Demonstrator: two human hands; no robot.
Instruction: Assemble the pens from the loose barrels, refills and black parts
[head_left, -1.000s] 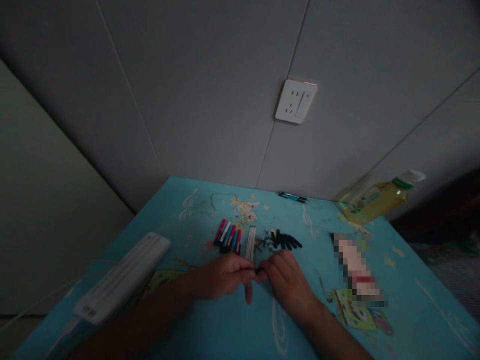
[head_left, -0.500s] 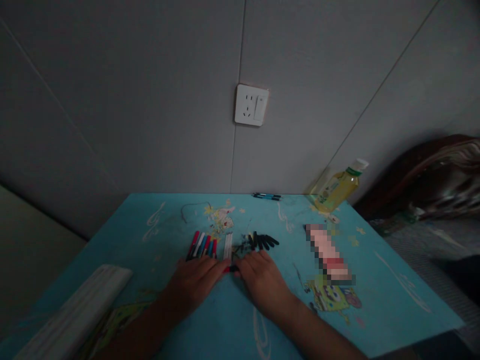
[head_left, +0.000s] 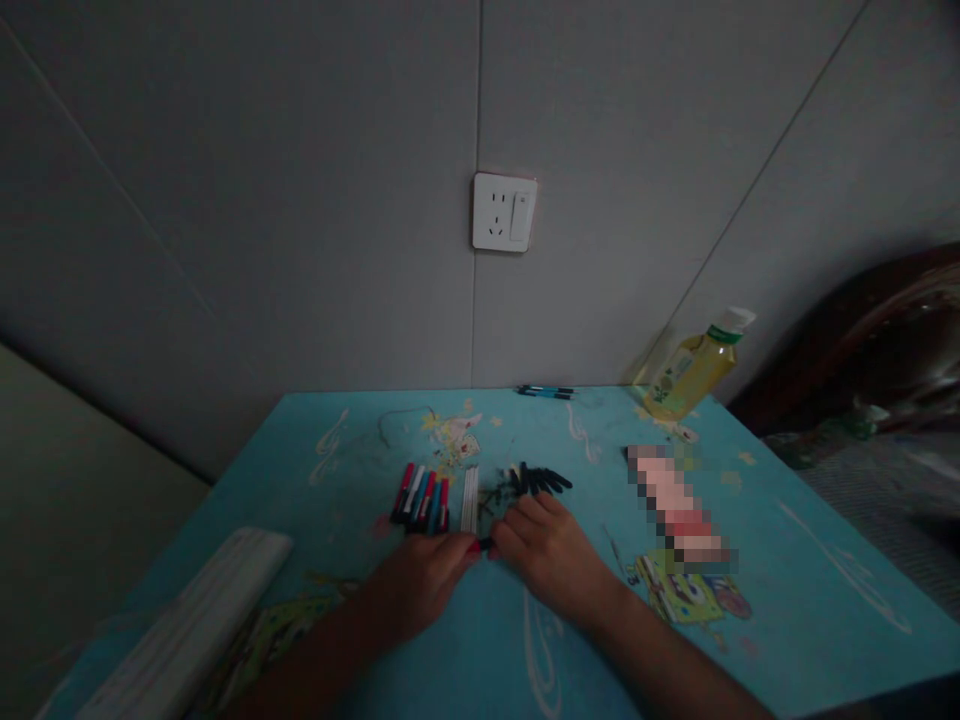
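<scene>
My left hand (head_left: 426,580) is closed around the red part of a pen (head_left: 475,547) in front of me. The pen's dark end runs into the closed fingers of my right hand (head_left: 551,552), so both hands grip it from opposite sides. Just beyond my left hand lies a row of red, white and blue pen barrels (head_left: 421,497). Several thin white sticks, which look like pen refills (head_left: 469,498), lie between the hands. Past my right fingers is a group of black caps (head_left: 541,480).
Two blue-and-black pens (head_left: 546,392) lie by the wall. A bottle of yellow liquid (head_left: 694,370) stands at the back right corner, and a blurred pink item (head_left: 675,500) lies nearer. A long white object (head_left: 195,620) is at the left of the blue table (head_left: 795,600).
The camera view has shifted slightly, moving the table's contents to the right. My left hand has drawn back from the pen barrels, showing more of them. Both hands still hold the pen.
</scene>
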